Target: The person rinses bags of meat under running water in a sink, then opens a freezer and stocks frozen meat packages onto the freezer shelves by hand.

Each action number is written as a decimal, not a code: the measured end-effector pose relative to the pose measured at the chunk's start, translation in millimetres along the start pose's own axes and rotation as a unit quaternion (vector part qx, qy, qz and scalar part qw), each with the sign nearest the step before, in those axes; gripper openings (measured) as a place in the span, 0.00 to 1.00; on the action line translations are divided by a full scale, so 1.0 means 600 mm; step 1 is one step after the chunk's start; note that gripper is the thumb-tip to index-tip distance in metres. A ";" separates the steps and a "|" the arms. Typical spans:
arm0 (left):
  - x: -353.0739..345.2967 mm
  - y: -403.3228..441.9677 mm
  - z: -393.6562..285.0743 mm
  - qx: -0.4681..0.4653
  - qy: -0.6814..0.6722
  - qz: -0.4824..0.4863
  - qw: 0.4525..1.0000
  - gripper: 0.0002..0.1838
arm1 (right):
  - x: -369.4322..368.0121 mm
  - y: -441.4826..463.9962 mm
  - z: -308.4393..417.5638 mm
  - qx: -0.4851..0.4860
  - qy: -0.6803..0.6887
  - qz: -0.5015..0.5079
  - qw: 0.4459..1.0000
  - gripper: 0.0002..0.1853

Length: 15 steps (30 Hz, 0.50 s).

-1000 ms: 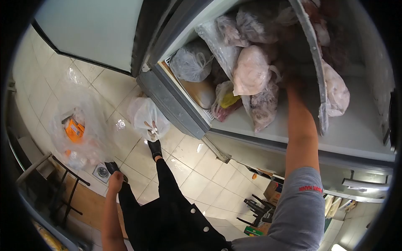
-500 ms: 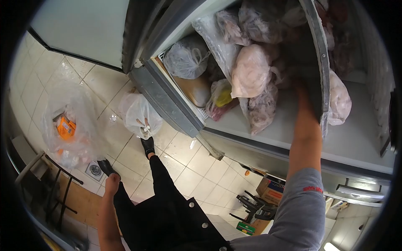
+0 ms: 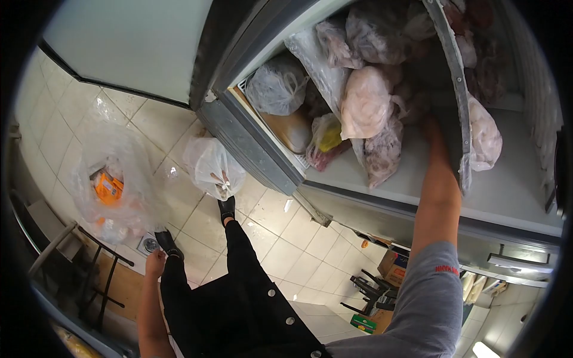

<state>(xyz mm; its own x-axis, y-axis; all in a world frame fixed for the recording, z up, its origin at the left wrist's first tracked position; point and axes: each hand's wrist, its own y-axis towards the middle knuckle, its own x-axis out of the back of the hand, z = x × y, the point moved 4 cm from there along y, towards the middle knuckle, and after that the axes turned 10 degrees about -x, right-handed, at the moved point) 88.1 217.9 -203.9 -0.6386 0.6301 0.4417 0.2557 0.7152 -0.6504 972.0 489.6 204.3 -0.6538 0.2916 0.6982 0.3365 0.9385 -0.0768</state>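
My right hand [image 3: 431, 126] is deep inside a fridge or freezer compartment, past a dark hanging flap [image 3: 458, 89]. Shadow hides its fingers and anything they touch. Closest to it are a bag of pale pinkish meat [image 3: 365, 104] and a darker bagged piece [image 3: 383, 152] below that. On the flap's other side lies another pale bagged piece [image 3: 484, 134]. My left hand [image 3: 156, 262] hangs low beside my leg, fingers curled closed, with nothing visible in it.
A swung-out door [image 3: 125, 45] stands at upper left. On the tiled floor sit a large clear bag with orange packaging [image 3: 109, 188] and a smaller white bag [image 3: 215, 170] by my foot. A dark metal frame [image 3: 98, 274] stands at lower left; boxes [image 3: 394, 268] sit under the unit.
My view has shifted slightly, so the floor bags and the door appear further right. My right arm stays inside the compartment, and my left hand stays low and closed.
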 end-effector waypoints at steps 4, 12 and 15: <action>0.031 0.005 0.036 0.040 0.015 0.001 0.999 0.07 | 0.000 -0.010 -0.005 -0.010 -0.006 -0.009 1.000 0.13; 0.017 0.048 -0.021 -0.026 0.025 0.027 0.999 0.06 | -0.013 -0.025 -0.008 -0.046 0.082 -0.015 0.995 0.20; 0.003 0.068 -0.089 -0.058 0.073 0.056 0.994 0.06 | 0.027 -0.037 0.022 -0.139 0.138 -0.071 0.978 0.20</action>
<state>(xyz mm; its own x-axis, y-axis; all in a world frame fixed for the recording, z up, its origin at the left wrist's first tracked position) 136.2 264.5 -196.9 -0.4914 0.7385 0.4618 0.4066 0.6634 -0.6282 945.1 475.5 207.9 -0.5118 0.0656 0.8566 0.4523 0.8683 0.2037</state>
